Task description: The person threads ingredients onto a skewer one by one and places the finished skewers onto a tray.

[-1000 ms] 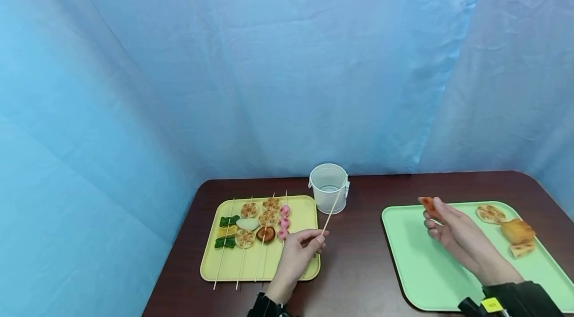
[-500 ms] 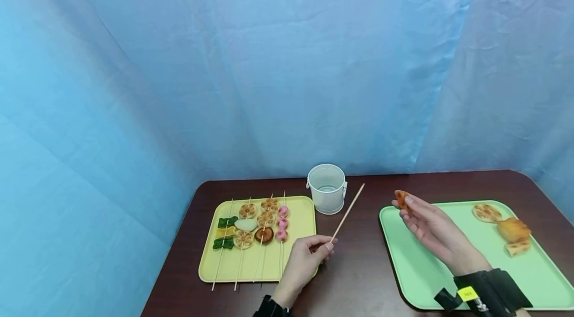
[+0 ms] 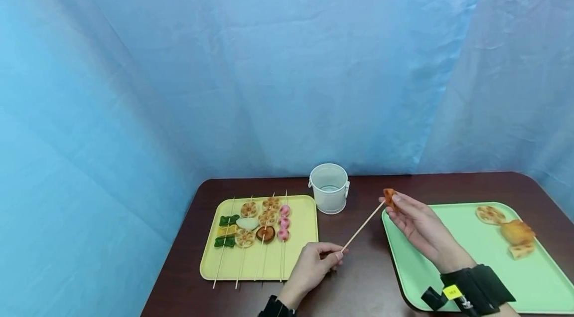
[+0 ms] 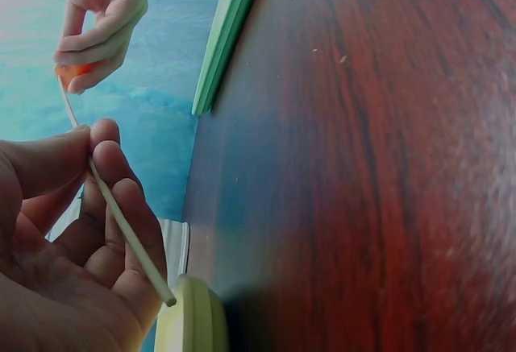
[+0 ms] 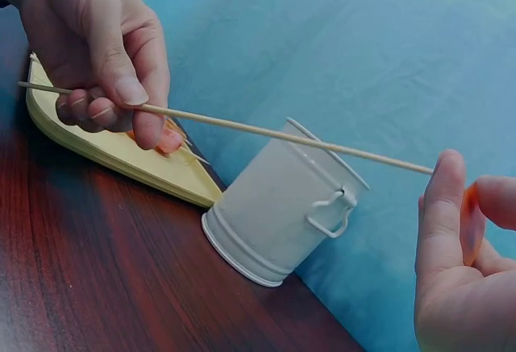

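My left hand [image 3: 313, 266] pinches a thin bamboo skewer [image 3: 364, 225] between thumb and fingers, near its lower end. The bare shaft slants up to the right. My right hand [image 3: 421, 231], held over the left edge of the green tray, grips a small orange-brown food piece [image 3: 389, 198] in its fingertips. The skewer's far tip is right at that piece. In the left wrist view, the skewer's blunt end sticks out across the left palm, and the orange piece [image 4: 72, 75] is partly covered by the right fingers.
A yellow tray [image 3: 211, 267] at left carries several loaded skewers. A white bucket [image 3: 329, 190] stands behind the hands. On the green tray [image 3: 471, 215] lie a round browned slice [image 3: 491, 215], a golden piece [image 3: 517, 232] and a pale piece [image 3: 522, 250].
My right hand has moved left with the orange-brown piece. My left hand has shifted right and slightly nearer, and the skewer has swung rightward until its tip reaches the piece.
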The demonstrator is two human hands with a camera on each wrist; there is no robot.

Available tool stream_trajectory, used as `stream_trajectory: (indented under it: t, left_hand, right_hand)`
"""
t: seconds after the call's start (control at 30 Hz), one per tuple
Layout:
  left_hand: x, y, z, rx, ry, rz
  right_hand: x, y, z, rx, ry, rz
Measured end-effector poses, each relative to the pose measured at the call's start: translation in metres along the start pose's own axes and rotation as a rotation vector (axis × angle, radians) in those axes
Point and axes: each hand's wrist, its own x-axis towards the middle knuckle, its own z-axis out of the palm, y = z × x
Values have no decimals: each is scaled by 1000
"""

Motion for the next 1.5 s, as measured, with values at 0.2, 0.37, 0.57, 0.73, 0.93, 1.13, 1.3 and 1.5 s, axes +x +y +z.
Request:
stream_trajectory:
  t: [0.2, 0.37, 0.57, 0.73, 0.93, 1.13, 1.3, 1.5]
  left_hand:
    - [-1, 1, 0, -2, -7, 16]
    - [-3, 0, 0, -18, -8, 17]
    - [-4, -1, -1, -37, -11, 0]
    - [-3, 0, -1, -52, 24, 0]
    - [-3, 2, 5, -136, 124, -66]
    - [-2, 3, 15, -187, 216, -79]
    - [-2, 6, 21, -197, 248, -88]
    - [1, 12, 29, -226, 260, -92]
  right_hand:
    - [3, 5, 5, 11, 10, 0]
    - [3, 7, 7, -3, 21, 1]
    - [4, 8, 6, -54, 10, -15]
    - [6, 9, 7, -199, 21, -98]
    - [5, 9, 12, -359, 91, -161]
    - [5, 9, 17, -382, 142, -210]
    - [4, 11, 21, -413, 172, -227]
    - [3, 16, 27, -467, 160, -198]
